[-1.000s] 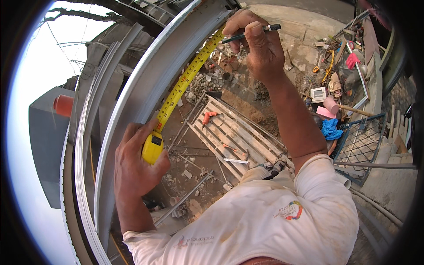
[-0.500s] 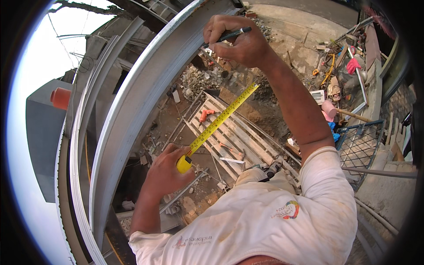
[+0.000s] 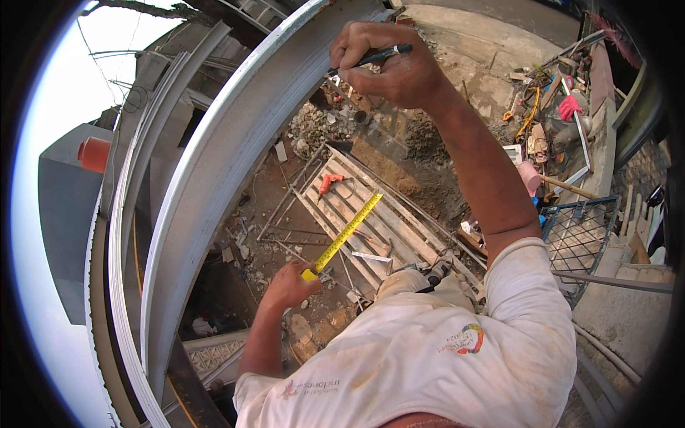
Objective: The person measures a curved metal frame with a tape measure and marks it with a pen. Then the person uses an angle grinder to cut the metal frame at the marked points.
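We take the grey metal beam [image 3: 214, 178] as our landmark: it sweeps in a long curve from the lower left up to the top centre. Left of it we see an orange tank [image 3: 94, 153] on a grey roof, well apart from the beam, and thinner metal strips running alongside the beam's outer edge. Just right of the beam's lower half, and clear of it, our left hand [image 3: 289, 285] is curled shut around the case of a yellow tape measure [image 3: 342, 235], whose blade sticks out stiffly up and to the right, away from the beam and touching nothing. Below the blade, far down on the ground to the right of the beam, lies a pale wooden pallet [image 3: 371, 221] with an orange power tool [image 3: 330, 182] on it, ringed by rubble. Further right and higher, our right hand [image 3: 389, 64] sits against the beam's upper stretch, fingers pinched on a black pen [image 3: 374, 55] with its tip pointing at the beam's edge. Farthest right from the beam we see a blue wire mesh panel [image 3: 578, 228] beside heaped debris.
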Demonstrator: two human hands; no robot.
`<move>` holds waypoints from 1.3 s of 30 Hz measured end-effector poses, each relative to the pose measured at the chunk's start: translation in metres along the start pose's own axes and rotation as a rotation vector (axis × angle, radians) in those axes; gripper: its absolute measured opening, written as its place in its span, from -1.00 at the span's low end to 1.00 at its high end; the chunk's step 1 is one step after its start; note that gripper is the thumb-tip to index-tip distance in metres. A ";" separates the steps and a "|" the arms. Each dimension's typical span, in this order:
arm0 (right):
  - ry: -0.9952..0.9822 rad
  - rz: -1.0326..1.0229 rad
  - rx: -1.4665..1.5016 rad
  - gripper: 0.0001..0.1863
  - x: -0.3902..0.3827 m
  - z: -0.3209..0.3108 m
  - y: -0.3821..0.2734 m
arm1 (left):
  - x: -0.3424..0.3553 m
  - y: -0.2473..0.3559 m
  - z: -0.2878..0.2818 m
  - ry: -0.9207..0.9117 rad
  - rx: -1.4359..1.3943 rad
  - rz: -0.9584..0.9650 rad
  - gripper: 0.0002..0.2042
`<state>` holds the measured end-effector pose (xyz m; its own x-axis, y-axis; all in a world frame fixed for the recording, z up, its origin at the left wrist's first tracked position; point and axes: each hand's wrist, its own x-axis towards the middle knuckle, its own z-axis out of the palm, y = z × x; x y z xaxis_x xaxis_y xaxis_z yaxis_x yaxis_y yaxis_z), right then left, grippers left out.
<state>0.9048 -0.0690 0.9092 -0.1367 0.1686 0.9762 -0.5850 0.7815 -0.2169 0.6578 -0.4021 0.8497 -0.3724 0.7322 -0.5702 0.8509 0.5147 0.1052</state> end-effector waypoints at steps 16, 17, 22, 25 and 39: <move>-0.120 0.039 0.027 -0.89 -0.005 -0.013 0.015 | 0.009 -0.010 0.014 -0.035 -0.020 -0.066 -0.37; -0.127 0.037 0.025 -0.89 -0.006 -0.013 0.015 | 0.009 -0.011 0.015 -0.034 -0.021 -0.057 -0.37; -0.124 0.059 0.011 -0.90 -0.006 -0.015 0.012 | 0.009 -0.011 0.019 -0.022 -0.031 -0.045 -0.39; -0.095 0.060 0.012 -0.89 -0.004 -0.011 0.007 | 0.012 -0.015 0.021 -0.020 -0.037 -0.045 -0.39; 0.005 -0.041 0.015 -0.85 0.063 -0.020 -0.026 | 0.021 -0.032 0.035 -0.013 -0.079 -0.028 -0.39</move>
<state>0.9274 -0.0665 0.9764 -0.1082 0.1395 0.9843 -0.6021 0.7787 -0.1766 0.6358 -0.4190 0.8058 -0.3902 0.7116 -0.5843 0.8082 0.5687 0.1529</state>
